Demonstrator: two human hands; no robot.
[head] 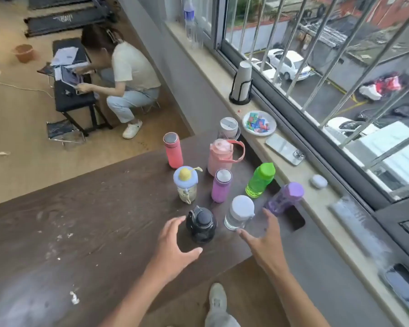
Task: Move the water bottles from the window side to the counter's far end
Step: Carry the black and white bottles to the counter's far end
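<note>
Several water bottles stand on the dark wooden counter [85, 220] near the window. Nearest me are a black bottle [200, 224] and a clear bottle with a white cap [239, 213]. Behind them stand a purple translucent bottle [284, 197], a green one [260, 180], a lilac one [221, 185], a yellow-topped one [185, 184], a pink jug with a handle [221, 156], a coral flask [173, 149] and a clear cup with a lid [228, 128]. My left hand [175, 246] is open just left of the black bottle. My right hand [261, 237] is open beside the clear bottle, touching neither.
A dark phone [295, 217] lies by the purple bottle. On the stone sill [316, 201] sit a phone [285, 148], an earbud case [318, 181], a plate of wrappers [259, 123], a cup holder [241, 83] and a far plastic bottle [189, 20]. A person [125, 76] crouches at a bench beyond.
</note>
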